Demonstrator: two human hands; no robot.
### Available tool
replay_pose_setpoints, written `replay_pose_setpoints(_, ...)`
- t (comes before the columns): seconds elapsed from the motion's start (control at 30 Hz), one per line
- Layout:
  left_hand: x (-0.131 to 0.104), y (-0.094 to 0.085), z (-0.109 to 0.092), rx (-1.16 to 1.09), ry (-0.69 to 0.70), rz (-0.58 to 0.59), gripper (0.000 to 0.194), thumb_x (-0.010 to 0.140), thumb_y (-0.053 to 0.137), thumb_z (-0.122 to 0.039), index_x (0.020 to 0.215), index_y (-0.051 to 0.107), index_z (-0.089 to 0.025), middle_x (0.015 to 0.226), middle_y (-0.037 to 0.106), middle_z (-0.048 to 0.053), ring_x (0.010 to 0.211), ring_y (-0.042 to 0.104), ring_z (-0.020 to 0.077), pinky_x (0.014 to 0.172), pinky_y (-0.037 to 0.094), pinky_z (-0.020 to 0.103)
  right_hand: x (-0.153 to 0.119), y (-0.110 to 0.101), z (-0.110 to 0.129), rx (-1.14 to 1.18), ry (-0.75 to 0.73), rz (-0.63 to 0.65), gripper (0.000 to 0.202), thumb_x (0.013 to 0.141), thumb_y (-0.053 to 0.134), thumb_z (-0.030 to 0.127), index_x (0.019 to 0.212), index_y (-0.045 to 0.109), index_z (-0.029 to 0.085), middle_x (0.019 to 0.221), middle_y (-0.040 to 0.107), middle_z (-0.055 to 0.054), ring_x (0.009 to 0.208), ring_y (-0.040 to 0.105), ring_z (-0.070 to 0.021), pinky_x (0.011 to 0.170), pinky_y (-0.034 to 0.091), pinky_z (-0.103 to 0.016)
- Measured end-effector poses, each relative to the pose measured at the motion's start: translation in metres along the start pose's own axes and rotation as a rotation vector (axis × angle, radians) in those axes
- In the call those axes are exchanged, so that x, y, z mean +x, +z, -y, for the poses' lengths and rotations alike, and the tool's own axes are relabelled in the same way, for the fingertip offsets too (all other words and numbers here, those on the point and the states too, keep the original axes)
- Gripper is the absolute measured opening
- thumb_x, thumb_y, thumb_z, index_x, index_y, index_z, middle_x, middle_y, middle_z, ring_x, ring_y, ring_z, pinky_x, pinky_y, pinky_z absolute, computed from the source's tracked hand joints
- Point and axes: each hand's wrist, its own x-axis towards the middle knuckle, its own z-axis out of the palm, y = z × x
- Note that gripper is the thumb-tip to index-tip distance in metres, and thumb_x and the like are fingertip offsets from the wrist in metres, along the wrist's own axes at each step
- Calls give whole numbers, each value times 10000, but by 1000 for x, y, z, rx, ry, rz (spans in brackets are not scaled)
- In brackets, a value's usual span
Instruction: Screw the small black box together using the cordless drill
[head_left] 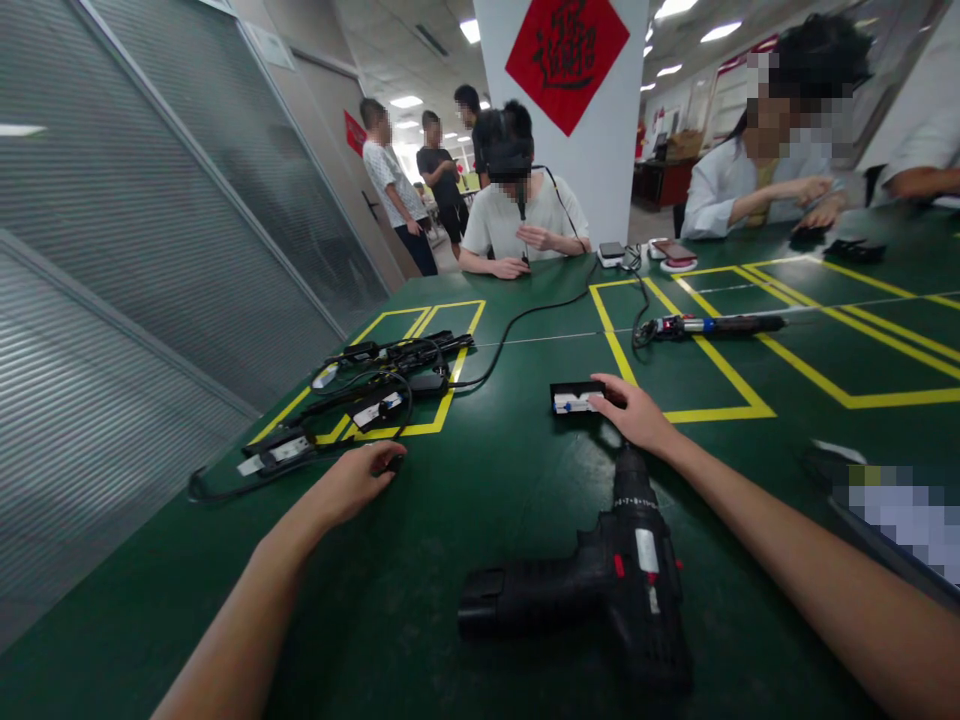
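Note:
My right hand [632, 408] has its thumb and fingers on the right end of a small black case [571, 398] with a white and blue face. Below that hand, a black cordless drill [637, 570] lies on its side on the green table [450, 520], its chuck pointing away from me. My left hand [360, 482] hovers over or rests on the table at the left, its fingers curled with a gap to the thumb and nothing seen between them. Just beyond it lie black devices with cables [382, 385].
A black and silver tool [712, 326] with a cable lies at the back right. Yellow tape [720, 413] marks rectangles on the table. A dark device [892, 510] is at the right edge. People sit across the table; others stand behind. A cable crosses the middle.

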Motion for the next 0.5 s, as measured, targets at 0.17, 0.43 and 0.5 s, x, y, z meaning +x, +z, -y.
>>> replay_pose_setpoints(0.17,-7,-14,36,62,-144,141,223,850,561,-276,1033,595,-152,1043,635,57,913,618,214,793,504,418,0,0,-1,8,1,5,476,807,543,433,1230,512,218,1030,647,-63,905,621,-202,869,479,-385)
replay_pose_setpoints(0.43,-11,-14,54,190,-185,147,214,845,569,-263,1022,599,-147,1078,621,65,950,602,221,813,492,434,0,0,0,-1,-6,-1,468,808,543,429,1223,519,216,1021,647,-65,906,618,-199,875,475,-381)
replay_pose_setpoints(0.5,-12,-16,51,224,-172,85,225,839,576,-259,1034,593,-147,1114,604,70,990,583,235,840,475,453,0,-1,0,-13,-6,-6,464,806,546,430,1216,526,212,1010,645,-66,898,617,-199,869,475,-379)
